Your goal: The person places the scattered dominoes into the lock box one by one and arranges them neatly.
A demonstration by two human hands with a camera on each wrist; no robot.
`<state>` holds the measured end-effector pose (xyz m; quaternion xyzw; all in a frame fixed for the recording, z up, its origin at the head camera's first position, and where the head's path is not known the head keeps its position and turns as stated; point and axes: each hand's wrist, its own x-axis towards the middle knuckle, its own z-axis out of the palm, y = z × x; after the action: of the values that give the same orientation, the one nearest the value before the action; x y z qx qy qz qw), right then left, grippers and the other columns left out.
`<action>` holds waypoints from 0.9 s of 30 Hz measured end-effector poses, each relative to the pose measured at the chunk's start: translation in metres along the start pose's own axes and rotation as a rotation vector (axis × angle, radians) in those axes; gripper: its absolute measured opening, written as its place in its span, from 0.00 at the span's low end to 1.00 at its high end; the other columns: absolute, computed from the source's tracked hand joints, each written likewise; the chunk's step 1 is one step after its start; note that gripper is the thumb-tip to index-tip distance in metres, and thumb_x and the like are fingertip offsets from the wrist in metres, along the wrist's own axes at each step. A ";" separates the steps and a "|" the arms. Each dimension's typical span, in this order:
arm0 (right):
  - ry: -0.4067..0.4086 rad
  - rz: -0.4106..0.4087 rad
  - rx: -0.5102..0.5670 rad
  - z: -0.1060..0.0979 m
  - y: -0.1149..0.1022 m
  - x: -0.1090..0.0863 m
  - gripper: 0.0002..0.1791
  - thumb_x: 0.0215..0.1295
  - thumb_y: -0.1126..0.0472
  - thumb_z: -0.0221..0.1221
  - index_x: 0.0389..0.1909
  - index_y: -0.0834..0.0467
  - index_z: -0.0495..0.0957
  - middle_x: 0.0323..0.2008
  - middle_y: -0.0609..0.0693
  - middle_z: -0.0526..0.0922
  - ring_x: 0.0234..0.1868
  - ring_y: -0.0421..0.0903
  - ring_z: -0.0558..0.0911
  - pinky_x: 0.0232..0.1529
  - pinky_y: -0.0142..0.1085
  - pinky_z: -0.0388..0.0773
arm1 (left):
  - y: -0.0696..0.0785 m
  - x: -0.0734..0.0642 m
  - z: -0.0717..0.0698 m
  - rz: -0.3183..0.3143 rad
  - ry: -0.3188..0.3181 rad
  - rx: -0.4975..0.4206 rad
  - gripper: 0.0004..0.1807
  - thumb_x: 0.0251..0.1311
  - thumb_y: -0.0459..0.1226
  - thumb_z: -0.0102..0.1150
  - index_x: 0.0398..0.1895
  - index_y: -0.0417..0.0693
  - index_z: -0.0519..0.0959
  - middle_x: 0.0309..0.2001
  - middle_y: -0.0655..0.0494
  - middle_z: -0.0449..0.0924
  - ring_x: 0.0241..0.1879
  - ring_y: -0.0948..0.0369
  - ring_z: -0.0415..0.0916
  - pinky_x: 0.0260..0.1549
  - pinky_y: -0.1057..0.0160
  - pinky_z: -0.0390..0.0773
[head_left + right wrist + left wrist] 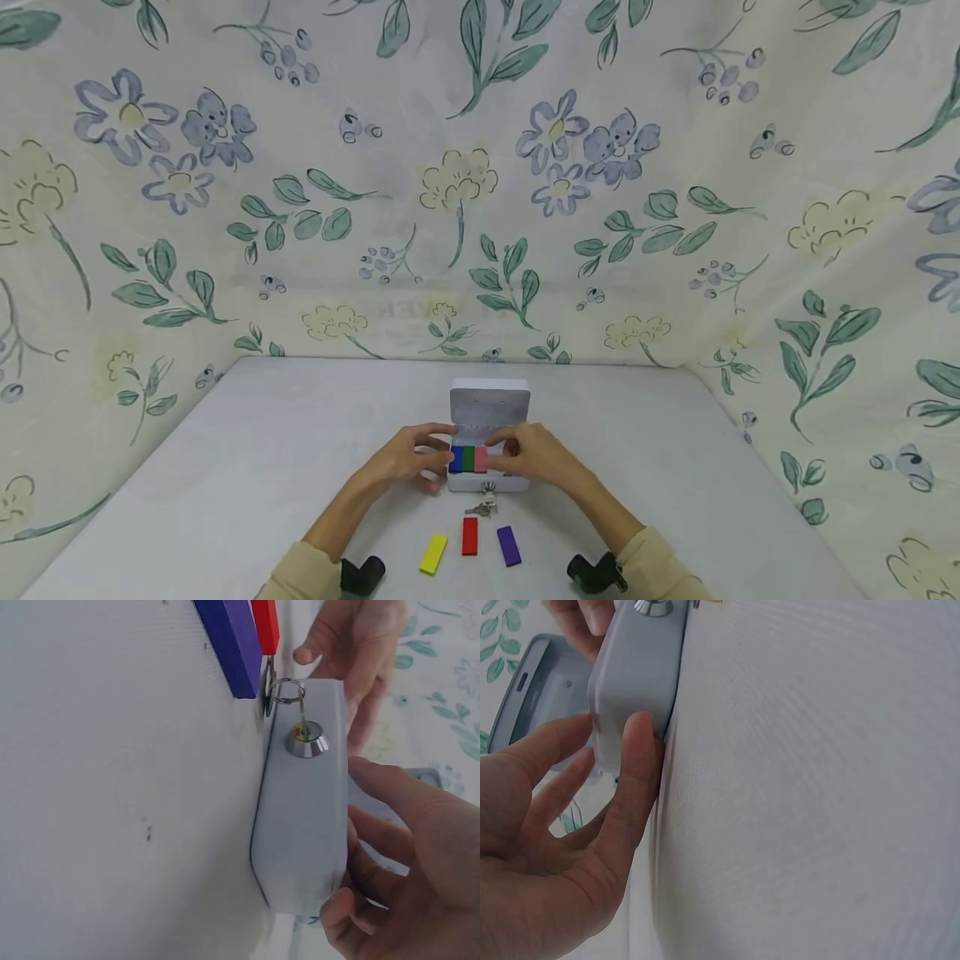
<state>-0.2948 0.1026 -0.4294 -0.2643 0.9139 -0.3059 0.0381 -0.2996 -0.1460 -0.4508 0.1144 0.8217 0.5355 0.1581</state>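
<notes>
Flowered cloth (457,179) hangs behind your white tabletop (187,500). From the head view, your box (465,483) sits midway between the tabletop's left and right edges, lid (489,408) raised. Inside, towards its left wall, the blue block (457,460), green block (468,460) and pink block (481,461) lie side by side. Nearer you than the box are the yellow block (433,554), red block (469,536) and purple block (509,546). Your right hand (536,454) has its fingertips at the pink block; you cannot tell whether they pinch it. Dragging them away carelessly could skew the row.

Your left wrist view shows your left hand (408,454) spread loosely around the box's left end, touching rather than gripping; so light a touch may let the box slide if your right hand pushes.

Through your right wrist view, right fingers reach over the rim, their tips hidden. Beside them, the lock (307,740) carries a dangling key ring (289,691), which a passing wrist could snag, jerking the box.
</notes>
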 end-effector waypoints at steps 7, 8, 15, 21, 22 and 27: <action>0.073 -0.006 -0.028 -0.009 -0.003 -0.013 0.18 0.61 0.51 0.67 0.47 0.58 0.84 0.31 0.44 0.80 0.36 0.45 0.76 0.33 0.27 0.73 | 0.002 0.001 0.001 -0.018 0.014 0.014 0.28 0.61 0.38 0.65 0.66 0.50 0.72 0.56 0.40 0.76 0.35 0.57 0.82 0.29 0.58 0.87; 0.078 -0.013 -0.028 -0.010 -0.003 -0.015 0.18 0.61 0.51 0.66 0.47 0.58 0.84 0.31 0.44 0.81 0.37 0.46 0.77 0.34 0.27 0.73 | 0.003 0.000 0.001 -0.019 0.016 0.015 0.28 0.61 0.38 0.65 0.66 0.50 0.72 0.56 0.40 0.76 0.35 0.57 0.82 0.29 0.58 0.87; 0.033 -0.052 -0.010 -0.017 -0.004 -0.025 0.17 0.62 0.52 0.66 0.47 0.58 0.83 0.29 0.43 0.80 0.34 0.44 0.77 0.33 0.26 0.75 | 0.002 0.000 0.002 -0.025 0.029 0.022 0.28 0.61 0.38 0.65 0.66 0.51 0.73 0.56 0.41 0.76 0.35 0.57 0.82 0.29 0.59 0.87; 0.015 -0.036 -0.013 -0.019 -0.008 -0.034 0.18 0.62 0.51 0.66 0.47 0.58 0.83 0.29 0.41 0.79 0.35 0.46 0.78 0.34 0.28 0.75 | 0.001 0.000 0.001 -0.023 0.021 0.011 0.28 0.61 0.38 0.65 0.66 0.51 0.72 0.56 0.40 0.76 0.34 0.57 0.82 0.29 0.58 0.87; 0.014 -0.029 -0.017 -0.019 -0.009 -0.035 0.18 0.61 0.51 0.66 0.47 0.57 0.83 0.29 0.41 0.79 0.36 0.47 0.78 0.35 0.29 0.75 | 0.001 0.000 0.001 -0.025 0.020 0.008 0.28 0.61 0.38 0.65 0.66 0.51 0.72 0.56 0.40 0.76 0.34 0.57 0.82 0.29 0.58 0.87; 0.003 -0.028 -0.023 -0.021 -0.012 -0.043 0.18 0.60 0.51 0.67 0.47 0.58 0.84 0.29 0.41 0.79 0.37 0.49 0.78 0.38 0.35 0.78 | 0.001 0.001 0.001 -0.030 0.018 0.010 0.28 0.61 0.38 0.65 0.65 0.51 0.73 0.57 0.40 0.76 0.34 0.57 0.82 0.29 0.59 0.87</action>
<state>-0.2575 0.1272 -0.4094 -0.2768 0.9136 -0.2963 0.0293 -0.3000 -0.1446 -0.4501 0.0982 0.8275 0.5298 0.1582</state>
